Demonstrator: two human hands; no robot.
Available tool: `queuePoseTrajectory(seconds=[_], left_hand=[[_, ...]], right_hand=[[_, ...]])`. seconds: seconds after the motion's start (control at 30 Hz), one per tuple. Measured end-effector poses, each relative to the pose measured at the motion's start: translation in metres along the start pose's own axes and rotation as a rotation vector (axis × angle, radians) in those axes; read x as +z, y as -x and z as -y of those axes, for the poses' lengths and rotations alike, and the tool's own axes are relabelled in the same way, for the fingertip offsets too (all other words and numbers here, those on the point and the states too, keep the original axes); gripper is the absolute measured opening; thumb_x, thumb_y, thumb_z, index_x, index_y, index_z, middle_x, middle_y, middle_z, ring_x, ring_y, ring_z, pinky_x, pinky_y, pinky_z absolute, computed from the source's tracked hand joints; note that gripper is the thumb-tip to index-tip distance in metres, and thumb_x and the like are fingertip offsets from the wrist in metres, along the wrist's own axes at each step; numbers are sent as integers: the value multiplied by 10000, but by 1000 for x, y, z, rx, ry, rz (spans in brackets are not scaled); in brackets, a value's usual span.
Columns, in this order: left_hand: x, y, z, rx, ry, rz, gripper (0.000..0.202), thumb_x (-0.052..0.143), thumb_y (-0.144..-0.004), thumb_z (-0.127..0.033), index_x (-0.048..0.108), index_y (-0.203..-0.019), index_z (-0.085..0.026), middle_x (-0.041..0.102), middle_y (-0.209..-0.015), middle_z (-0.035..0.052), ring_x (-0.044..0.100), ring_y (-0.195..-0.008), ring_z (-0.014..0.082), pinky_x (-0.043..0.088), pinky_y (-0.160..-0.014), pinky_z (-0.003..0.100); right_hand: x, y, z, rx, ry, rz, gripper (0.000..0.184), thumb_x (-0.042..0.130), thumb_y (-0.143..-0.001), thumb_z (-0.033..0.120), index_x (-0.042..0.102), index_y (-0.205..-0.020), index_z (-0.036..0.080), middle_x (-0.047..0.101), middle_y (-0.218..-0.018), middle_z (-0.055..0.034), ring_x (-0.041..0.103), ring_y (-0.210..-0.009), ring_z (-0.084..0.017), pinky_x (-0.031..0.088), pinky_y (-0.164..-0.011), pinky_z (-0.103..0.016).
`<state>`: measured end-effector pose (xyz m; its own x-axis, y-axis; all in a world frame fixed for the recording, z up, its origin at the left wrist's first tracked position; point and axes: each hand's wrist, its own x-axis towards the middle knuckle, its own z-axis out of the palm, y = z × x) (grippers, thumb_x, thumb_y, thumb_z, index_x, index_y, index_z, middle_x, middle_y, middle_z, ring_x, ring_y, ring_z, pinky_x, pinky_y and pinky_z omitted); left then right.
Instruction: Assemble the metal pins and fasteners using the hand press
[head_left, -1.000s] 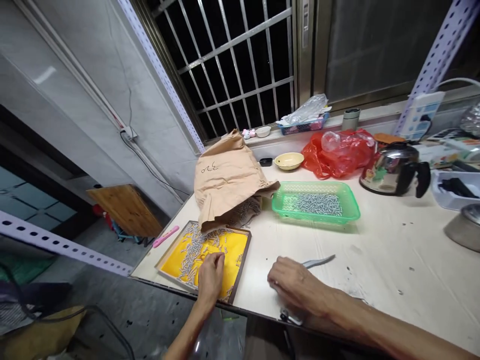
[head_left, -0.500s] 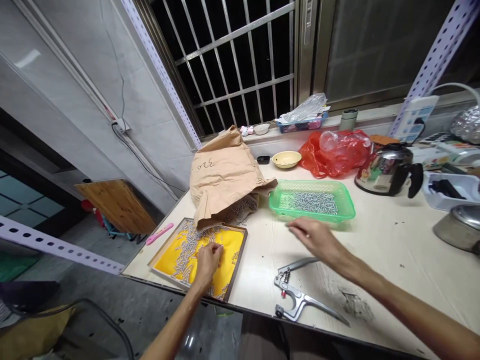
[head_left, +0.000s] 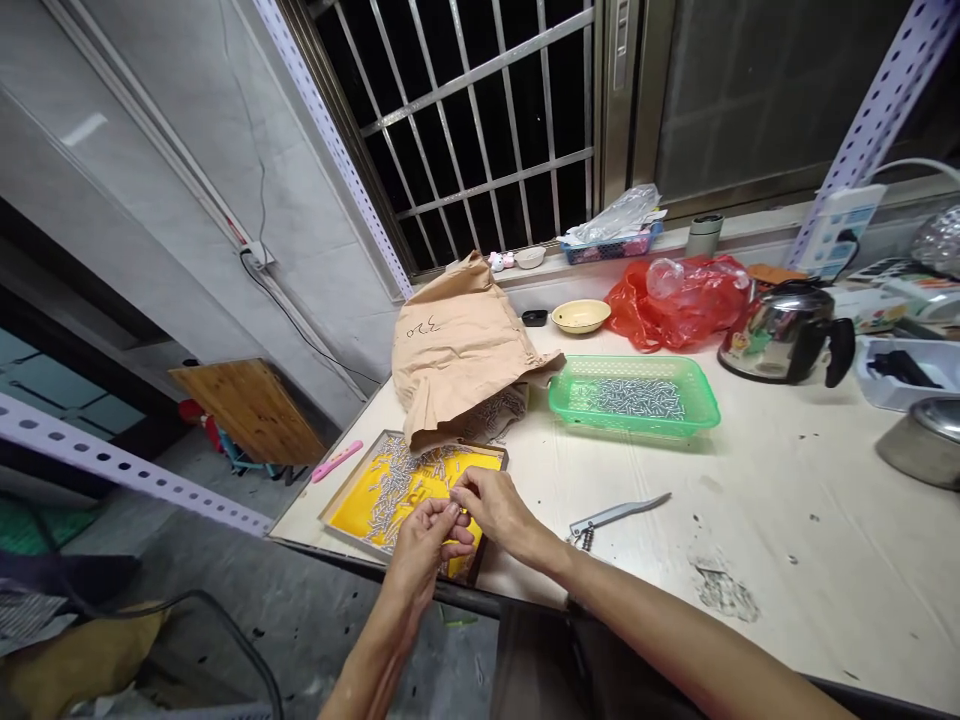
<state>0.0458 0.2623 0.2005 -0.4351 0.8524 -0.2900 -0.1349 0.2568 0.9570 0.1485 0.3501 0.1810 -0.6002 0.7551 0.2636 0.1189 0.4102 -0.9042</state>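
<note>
My left hand point(head_left: 431, 540) and my right hand point(head_left: 495, 508) meet above the front of a shallow tray point(head_left: 352, 537) with a yellow bottom. Thumb and fingertips are pinched together on both; whatever lies between them is too small to make out. Small silvery metal pins point(head_left: 390, 505) are heaped across the tray's left and middle. Under my right forearm lies a pair of hand-press pliers point(head_left: 622, 512), with only a grey handle and part of the spring showing. A green plastic basket point(head_left: 559, 405), farther back, holds many similar metal pins point(head_left: 641, 397).
A brown paper bag point(head_left: 465, 330) opens toward the tray, pins spilling at its mouth. A pink-handled tool point(head_left: 337, 461) lies left of the tray. Behind are a yellow bowl point(head_left: 580, 316), a red plastic bag point(head_left: 675, 305) and a steel kettle point(head_left: 780, 330). The table's front edge runs below my forearms.
My right hand has moved left from near the green basket to meet my left hand. The left has risen slightly from the pins. My right forearm now covers most of the pliers.
</note>
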Motion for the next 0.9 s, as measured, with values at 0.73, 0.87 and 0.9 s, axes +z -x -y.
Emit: queuePoseTrajectory(seconds=[0.73, 0.87, 0.9], left_hand=[[76, 16, 47, -158, -233, 334, 475, 735, -562, -491, 581, -791, -104, 582, -633, 21, 493, -429, 84, 387, -350, 143], [90, 7, 54, -220, -285, 377, 474, 764, -491, -478, 577, -713, -104, 565, -621, 12, 427, -421, 57, 281, -302, 121], [91, 5, 55, -246, -304, 381, 476, 768, -475, -481, 572, -695, -107, 550, -593, 3, 402, -408, 51, 249, -295, 119]], right_hand=[[-140, 177, -46, 5, 820, 60, 166, 679, -849, 123, 606, -989, 174, 521, -914, -52, 468, -859, -236, 394, -749, -334], [-138, 190, -58, 78, 928, 66, 127, 650, -847, 53, 595, -858, 167, 514, -877, -41, 460, -843, -227, 361, -734, -329], [-138, 188, -60, 86, 938, 63, 134, 629, -858, 41, 588, -833, 166, 513, -865, -37, 461, -831, -219, 357, -727, -322]])
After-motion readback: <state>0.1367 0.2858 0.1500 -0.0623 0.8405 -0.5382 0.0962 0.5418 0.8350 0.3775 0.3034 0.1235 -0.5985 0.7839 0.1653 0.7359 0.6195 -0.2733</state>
